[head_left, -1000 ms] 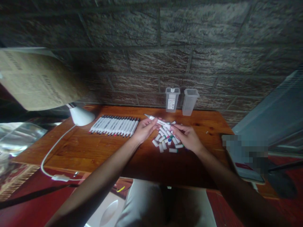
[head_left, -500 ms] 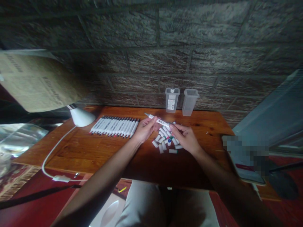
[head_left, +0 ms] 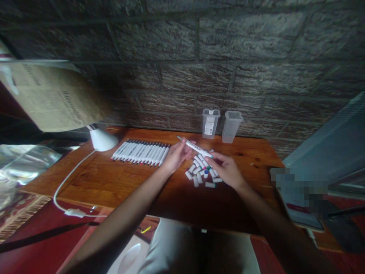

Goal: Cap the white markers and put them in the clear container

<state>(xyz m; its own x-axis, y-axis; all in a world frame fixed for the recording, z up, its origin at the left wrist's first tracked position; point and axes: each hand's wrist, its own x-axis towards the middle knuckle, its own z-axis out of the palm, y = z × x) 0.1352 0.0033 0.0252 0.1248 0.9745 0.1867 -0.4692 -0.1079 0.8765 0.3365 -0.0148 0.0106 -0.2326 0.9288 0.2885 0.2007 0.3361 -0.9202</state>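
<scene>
A white marker (head_left: pixel 195 147) slants over the table between my hands, its bare grey tip toward the upper left and a teal end toward the lower right. My left hand (head_left: pixel 175 156) is closed around its tip half. The fingers of my right hand (head_left: pixel 227 168) pinch the teal end. Just below lies a loose pile of white marker caps (head_left: pixel 199 178), some with coloured ends; my right hand partly covers it. To the left, a row of white markers (head_left: pixel 139 153) lies side by side with their tips uncapped.
Two clear plastic containers (head_left: pixel 211 127) stand at the table's back edge by the stone wall (head_left: pixel 176 80). A lamp (head_left: pixel 102 140) with a paper shade is at the left, its cord hanging over the front edge. A phone (head_left: pixel 302 213) lies at the right on the wooden table (head_left: pixel 114 182).
The marker has tilted a little more, its teal end now lower and showing by my right fingers. The whole view has shifted slightly. Caps and row look unchanged.
</scene>
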